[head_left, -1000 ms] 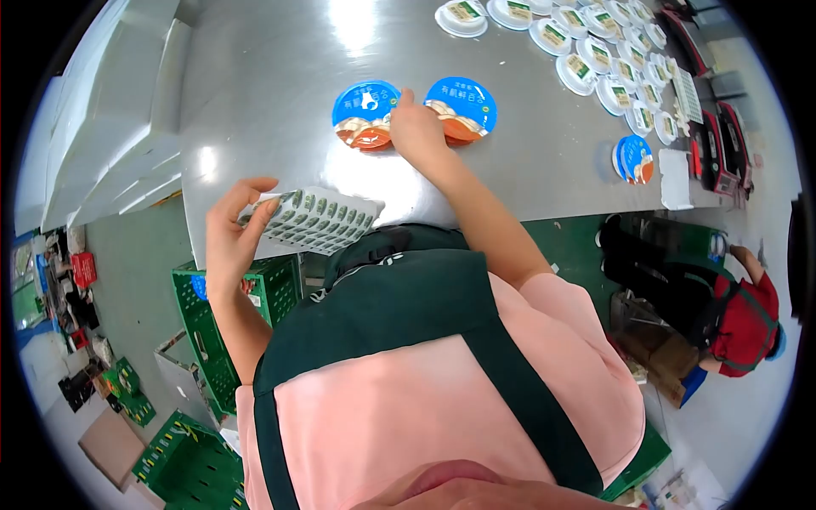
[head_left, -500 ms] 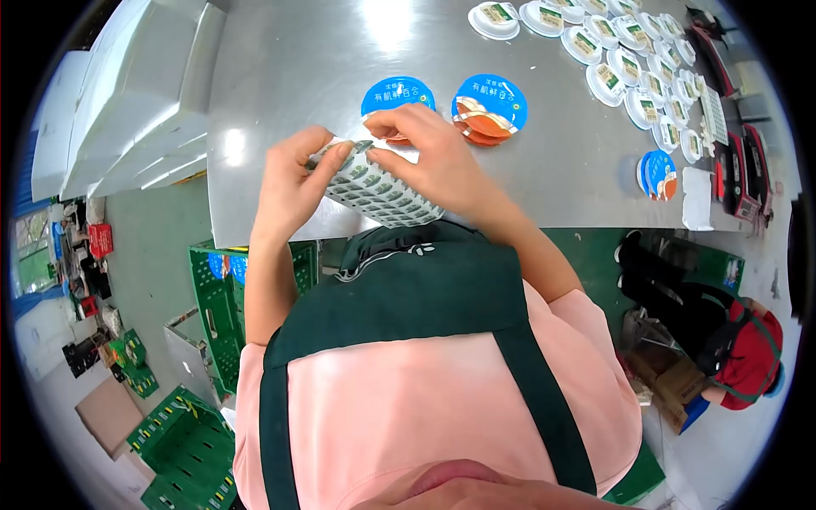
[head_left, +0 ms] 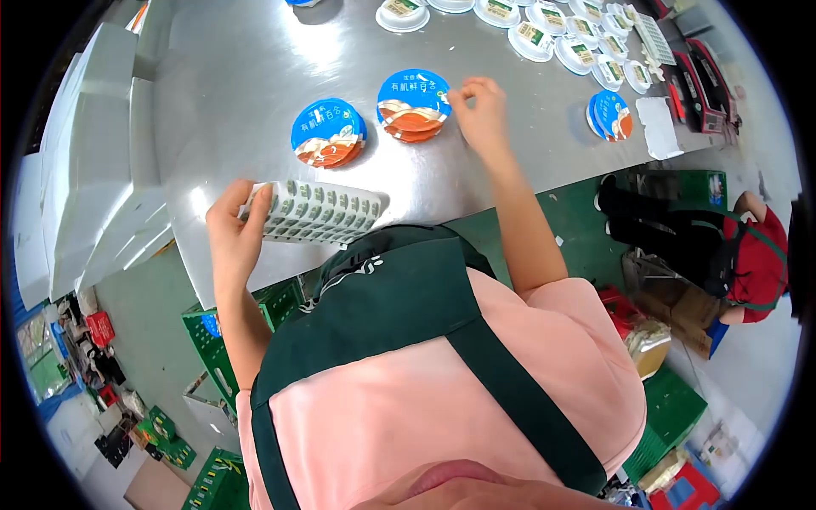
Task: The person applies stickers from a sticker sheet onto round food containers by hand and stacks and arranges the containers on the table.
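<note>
Head view, left hand [head_left: 238, 225] pinching one sheet [head_left: 327, 211], right hand [head_left: 483, 115] curled, grip unclear, two blue stacks [head_left: 414, 106] between

Through the head camera I see the left hand [head_left: 234, 225] pinching a white sheet of small green-printed labels [head_left: 319, 211]; the right hand [head_left: 483, 119], fingers curled, is just beside a round, blue-and-orange printed stack [head_left: 414, 106] on the grey metal table [head_left: 246, 110].

Gleaming as a grey metal table [head_left: 204, 110], carrying two round blue-topped packs [head_left: 414, 93] near each other. Bearing white labelled tubs [head_left: 533, 41] toward the far right, supporting another blue pack [head_left: 610, 116] near a white slip [head_left: 661, 127] at the edge.
</note>
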Available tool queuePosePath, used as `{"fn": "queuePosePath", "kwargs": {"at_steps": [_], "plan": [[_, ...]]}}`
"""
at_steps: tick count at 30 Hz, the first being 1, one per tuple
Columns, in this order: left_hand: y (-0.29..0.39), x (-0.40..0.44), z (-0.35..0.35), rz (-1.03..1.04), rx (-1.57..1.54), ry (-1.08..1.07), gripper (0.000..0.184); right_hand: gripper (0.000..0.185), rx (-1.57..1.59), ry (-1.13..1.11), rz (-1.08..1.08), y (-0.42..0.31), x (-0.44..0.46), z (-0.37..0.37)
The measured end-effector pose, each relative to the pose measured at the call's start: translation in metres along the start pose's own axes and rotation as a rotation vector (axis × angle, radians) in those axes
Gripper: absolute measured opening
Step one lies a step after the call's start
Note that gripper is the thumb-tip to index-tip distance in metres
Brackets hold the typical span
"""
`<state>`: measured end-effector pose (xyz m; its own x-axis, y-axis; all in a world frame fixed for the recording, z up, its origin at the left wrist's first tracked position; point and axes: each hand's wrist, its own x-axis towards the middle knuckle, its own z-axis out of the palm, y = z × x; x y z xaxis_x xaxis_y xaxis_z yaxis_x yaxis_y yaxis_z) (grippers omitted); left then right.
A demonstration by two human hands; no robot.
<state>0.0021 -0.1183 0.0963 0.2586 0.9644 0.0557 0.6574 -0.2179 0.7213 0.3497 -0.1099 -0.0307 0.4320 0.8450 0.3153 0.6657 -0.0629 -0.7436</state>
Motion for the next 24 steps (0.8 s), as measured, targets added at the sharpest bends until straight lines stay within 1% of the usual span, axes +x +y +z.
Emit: {"fn": "queuePosePath", "kwargs": {"at_steps": [2, 6, 8, 9, 11, 12, 14, 17, 20, 24], "plan": [[0.000, 0.000, 0.000, -0.015, -0.021, 0.000, 0.020, 0.020, -0.087, -0.062, 0.051, 0.011, -0.002, 0.003], [0.002, 0.000, -0.002, -0.028, -0.011, 0.009, 0.020, 0.020, -0.149, -0.124, 0.071, -0.005, -0.009, 0.016], [-0.001, -0.002, -0.004, -0.033, -0.008, 0.006, 0.020, 0.021, -0.403, -0.080, -0.034, -0.005, -0.013, 0.023], [-0.003, -0.002, -0.006, -0.039, -0.005, 0.004, 0.020, 0.021, -0.402, -0.082, -0.036, -0.006, -0.013, 0.024], [-0.004, -0.003, -0.008, -0.044, -0.006, 0.011, 0.019, 0.024, -0.477, -0.151, 0.035, -0.010, -0.011, 0.024], [-0.005, -0.004, -0.009, -0.044, -0.009, 0.015, 0.019, 0.024, -0.477, -0.154, 0.034, -0.013, -0.010, 0.022], [-0.007, -0.006, -0.012, -0.060, -0.019, 0.016, 0.019, 0.025, -0.474, -0.226, 0.107, -0.018, -0.008, 0.016], [-0.009, -0.008, -0.014, -0.070, -0.046, 0.033, 0.020, 0.025, -0.405, -0.217, 0.125, -0.013, -0.010, 0.015], [-0.010, -0.012, -0.016, -0.078, -0.061, 0.047, 0.020, 0.026, -0.440, -0.175, 0.137, -0.009, -0.012, 0.019], [-0.013, -0.013, -0.015, -0.069, -0.069, 0.053, 0.020, 0.027, -0.456, -0.170, 0.081, -0.004, -0.010, 0.020]]}}
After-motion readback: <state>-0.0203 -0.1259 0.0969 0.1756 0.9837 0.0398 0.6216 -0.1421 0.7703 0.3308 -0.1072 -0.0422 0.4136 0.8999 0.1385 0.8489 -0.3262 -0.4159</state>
